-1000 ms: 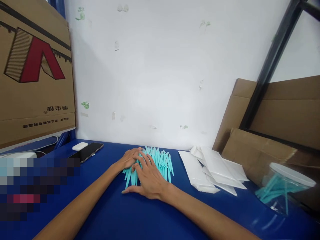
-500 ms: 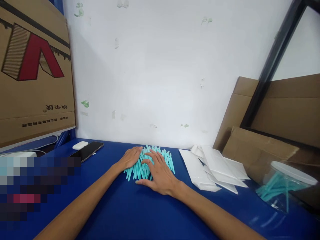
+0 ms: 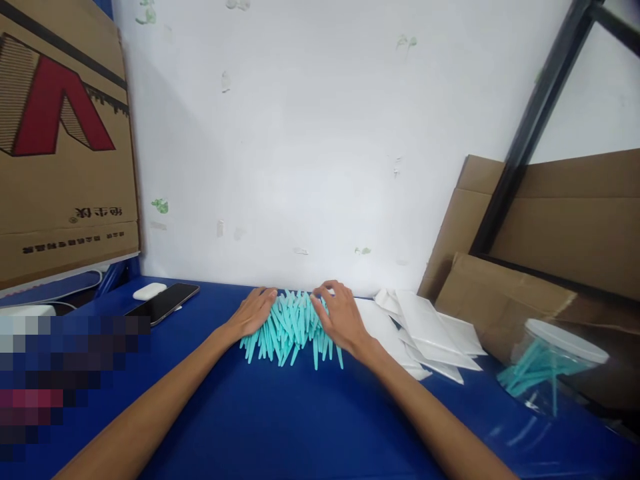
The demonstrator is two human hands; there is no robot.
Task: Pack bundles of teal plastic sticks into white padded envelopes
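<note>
A loose pile of thin turquoise plastic sticks [image 3: 293, 327] with tapered ends lies on the blue table [image 3: 285, 420], most of them pointing toward me. Along the pile's left edge rests my left hand [image 3: 253, 311], palm down, fingers stretched forward and touching the sticks. My right hand [image 3: 343, 317] is at the right edge, fingers curved and thumb apart from them, the thumb over some sticks. Neither hand has a stick gripped in it. Part of the pile's right side is hidden under my right hand.
White paper envelopes [image 3: 435, 327] lie just right of my right hand. Farther right is a clear tub [image 3: 550, 367] with turquoise sticks and a white lid. A phone [image 3: 165, 303] and a white case [image 3: 149, 291] lie at left. Cardboard [image 3: 505, 293] leans at right; a white wall [image 3: 280, 147] stands behind.
My right hand has moved from over the pile's middle to its right edge, uncovering the sticks there. My left hand stays at the left edge. The view has shifted slightly right.
</note>
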